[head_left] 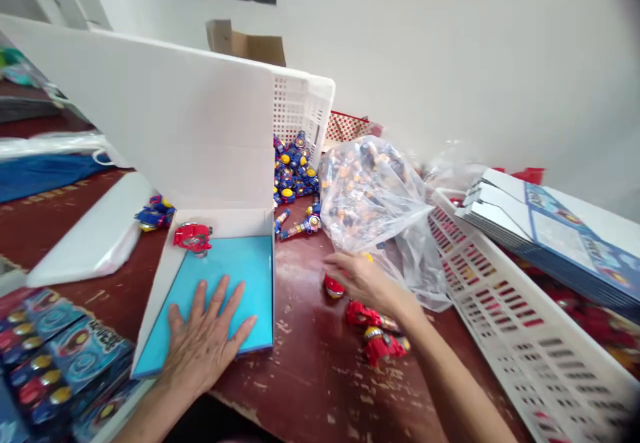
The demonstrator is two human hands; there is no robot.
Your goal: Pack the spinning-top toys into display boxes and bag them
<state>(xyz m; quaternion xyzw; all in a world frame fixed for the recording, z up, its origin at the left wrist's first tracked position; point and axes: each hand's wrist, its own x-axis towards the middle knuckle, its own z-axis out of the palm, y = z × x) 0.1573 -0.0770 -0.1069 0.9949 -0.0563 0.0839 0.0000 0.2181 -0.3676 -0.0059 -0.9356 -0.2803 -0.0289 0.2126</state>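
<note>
My left hand (207, 336) lies flat, fingers spread, on a light blue sheet (250, 263) inside an open white box (215, 136) whose lid stands up. A red toy launcher (193, 237) rests at the box's far left corner, beyond my fingertips. Over the table, my right hand (367, 283) reaches leftward with its fingers stretched out, slightly blurred. Just below those fingers is a round red toy piece (334, 287); whether they touch it I cannot tell. Nearer to me, under my right wrist, lie red toys (383, 346) with gold parts.
Blue and yellow toys (295, 169) spill from a white basket (320, 106) behind the lid. A clear bag (370, 189) of toys sits beside them. At right, flat printed boxes (565, 223) lie over another white basket (490, 303). Packed toy sets (55, 356) are at lower left.
</note>
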